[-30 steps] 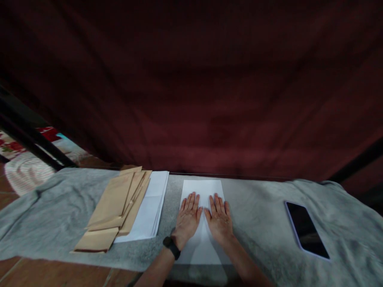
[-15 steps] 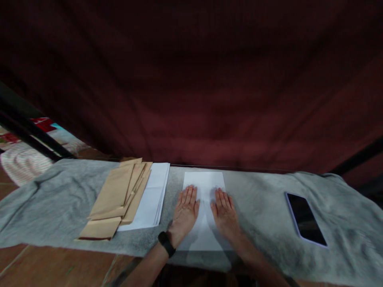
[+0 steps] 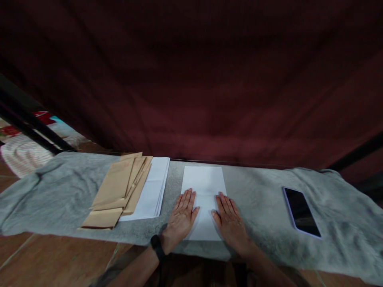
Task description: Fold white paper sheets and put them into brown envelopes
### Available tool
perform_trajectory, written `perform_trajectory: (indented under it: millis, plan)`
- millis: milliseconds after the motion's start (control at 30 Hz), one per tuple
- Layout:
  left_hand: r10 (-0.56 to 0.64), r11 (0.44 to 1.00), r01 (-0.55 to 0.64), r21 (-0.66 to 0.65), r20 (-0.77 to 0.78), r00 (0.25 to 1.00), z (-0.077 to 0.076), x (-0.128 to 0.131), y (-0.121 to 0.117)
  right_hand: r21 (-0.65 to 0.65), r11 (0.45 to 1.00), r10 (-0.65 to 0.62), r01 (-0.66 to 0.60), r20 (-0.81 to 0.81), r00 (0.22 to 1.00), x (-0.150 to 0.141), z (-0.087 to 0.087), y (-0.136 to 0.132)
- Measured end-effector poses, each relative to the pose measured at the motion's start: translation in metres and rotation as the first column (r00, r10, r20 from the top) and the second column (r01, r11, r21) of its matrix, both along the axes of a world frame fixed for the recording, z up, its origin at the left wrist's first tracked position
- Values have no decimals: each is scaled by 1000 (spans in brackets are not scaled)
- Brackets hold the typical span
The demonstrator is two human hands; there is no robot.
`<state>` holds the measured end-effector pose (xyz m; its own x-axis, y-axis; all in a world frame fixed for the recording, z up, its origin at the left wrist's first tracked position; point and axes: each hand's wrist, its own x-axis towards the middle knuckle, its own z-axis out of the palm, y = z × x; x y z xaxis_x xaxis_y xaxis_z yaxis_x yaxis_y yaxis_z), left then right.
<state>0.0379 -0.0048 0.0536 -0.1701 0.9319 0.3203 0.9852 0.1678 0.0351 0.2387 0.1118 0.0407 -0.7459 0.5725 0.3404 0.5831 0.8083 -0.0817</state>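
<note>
A white sheet of paper (image 3: 206, 179) lies flat on a grey cloth, a faint crease running across its middle. My left hand (image 3: 182, 213) rests palm down on the sheet's left edge, fingers stretched out and a dark band on the wrist. Along the right edge, my right hand (image 3: 229, 218) lies flat too, its fingers straight and the thumb pointing inward. Neither hand grasps anything. To the left of my left hand are several white sheets (image 3: 155, 187), partly covered by a pile of brown paper envelopes (image 3: 115, 185).
A phone (image 3: 301, 212) with a pale purple edge lies on the grey cloth (image 3: 257, 199) at right. Behind the cloth hangs a dark red curtain (image 3: 203, 99). Dark bars (image 3: 38, 129) stand at the left, and tiled floor (image 3: 60, 257) shows at the front.
Both hands have slid a little toward me along the sheet, so more of its upper part and the crease show. The view has tilted slightly.
</note>
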Motion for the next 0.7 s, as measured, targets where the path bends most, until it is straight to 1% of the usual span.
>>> perform_trajectory:
  millis: [233, 333, 400, 467, 533, 567, 633, 700]
  plan:
    - [41, 999, -41, 1, -17, 999, -7, -14, -12, 10, 999, -43, 43, -8, 999, 20, -9, 11]
    - [52, 999, -51, 16, -16, 999, -2, -15, -13, 19, 998, -57, 58, -28, 998, 23, -9, 13]
    - [44, 998, -44, 34, -8, 999, 4, -7, -11, 20, 998, -59, 61, -54, 997, 20, -6, 11]
    - [-13, 999, 13, 32, 6, 1000, 11, 6, -9, 3, 1000, -19, 19, -65, 998, 14, -1, 5]
    - [-108, 994, 108, 13, 22, 994, 15, 21, -8, -23, 997, 66, -67, -55, 996, 6, 3, -4]
    - [-147, 989, 147, 3, 31, 989, 16, 28, -8, -32, 993, 112, -113, -47, 993, 3, 4, -8]
    - [-189, 982, 190, -15, 41, 981, 15, 37, -9, -35, 984, 171, -172, -38, 985, -1, 4, -16]
    - [-192, 981, 194, -27, 39, 981, 12, 40, -12, -21, 983, 182, -183, -35, 983, -2, 3, -20]
